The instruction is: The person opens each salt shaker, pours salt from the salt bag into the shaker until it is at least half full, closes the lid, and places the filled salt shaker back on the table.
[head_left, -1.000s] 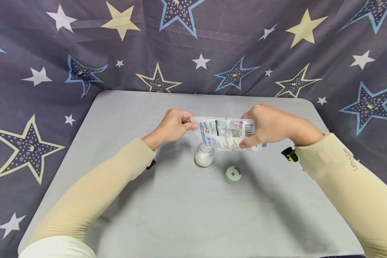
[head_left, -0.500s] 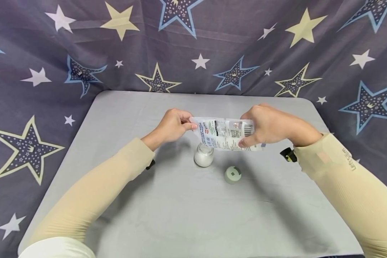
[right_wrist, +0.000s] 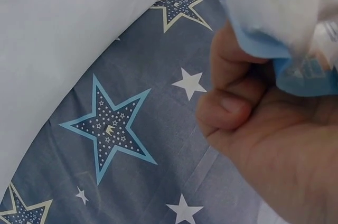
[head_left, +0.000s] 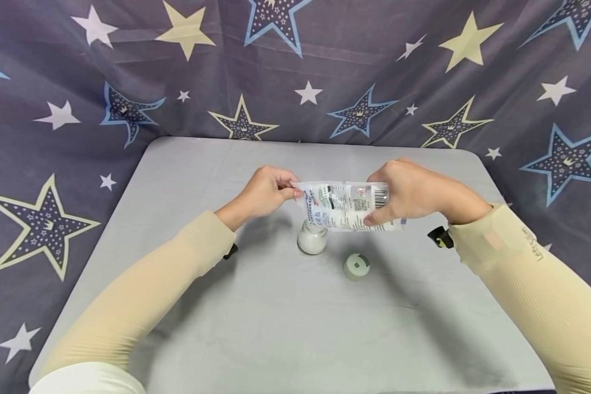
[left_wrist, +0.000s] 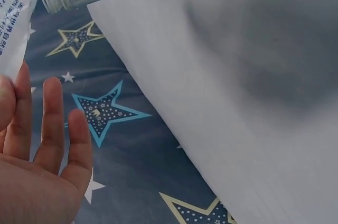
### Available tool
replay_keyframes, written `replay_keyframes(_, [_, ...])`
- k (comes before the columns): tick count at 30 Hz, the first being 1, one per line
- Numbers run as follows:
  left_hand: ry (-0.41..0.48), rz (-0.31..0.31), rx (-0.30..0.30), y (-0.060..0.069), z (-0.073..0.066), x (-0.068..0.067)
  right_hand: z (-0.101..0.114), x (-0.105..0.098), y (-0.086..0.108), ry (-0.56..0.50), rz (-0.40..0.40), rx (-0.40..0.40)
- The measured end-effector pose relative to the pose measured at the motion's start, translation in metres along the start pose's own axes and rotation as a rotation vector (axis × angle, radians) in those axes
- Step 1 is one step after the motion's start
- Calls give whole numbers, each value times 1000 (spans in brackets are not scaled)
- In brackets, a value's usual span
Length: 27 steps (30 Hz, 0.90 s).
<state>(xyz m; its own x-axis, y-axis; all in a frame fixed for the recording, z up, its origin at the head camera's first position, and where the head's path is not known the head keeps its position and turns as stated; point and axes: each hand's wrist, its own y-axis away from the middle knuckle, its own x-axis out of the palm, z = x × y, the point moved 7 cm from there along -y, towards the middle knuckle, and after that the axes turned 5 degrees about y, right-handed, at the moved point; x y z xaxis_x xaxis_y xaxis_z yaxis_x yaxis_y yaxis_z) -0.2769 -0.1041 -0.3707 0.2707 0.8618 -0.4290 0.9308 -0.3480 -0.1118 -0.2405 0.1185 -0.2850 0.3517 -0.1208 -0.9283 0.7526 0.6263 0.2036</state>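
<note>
A printed plastic pouch point(head_left: 345, 205) lies sideways in the air, its left end over the mouth of a glass jar point(head_left: 312, 239) holding white contents. The left hand point(head_left: 266, 191) pinches the pouch's left corner between thumb and finger; in the left wrist view the other fingers of that hand point(left_wrist: 47, 150) stand extended near the pouch corner point(left_wrist: 13, 23). The right hand point(head_left: 411, 191) grips the right end of the pouch. Fingers of the right hand point(right_wrist: 269, 123) curl by the pouch's blue end point(right_wrist: 306, 78) in the right wrist view. The pouch hides part of the jar's rim.
A pale green round lid point(head_left: 357, 267) sits on the grey table point(head_left: 276, 328), to the right of the jar and nearer the front edge. Behind the table hangs a dark star-patterned cloth point(head_left: 276, 71). Black straps show at both wrists.
The left end of the pouch has shifted and creased slightly, and sits a little lower over the jar. Both hands keep their hold in nearly the same places.
</note>
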Motion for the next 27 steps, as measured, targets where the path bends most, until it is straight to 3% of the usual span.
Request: replay_keyframes(27, [-56, -13, 16, -1, -1, -1, 1, -1, 3, 7, 19, 16])
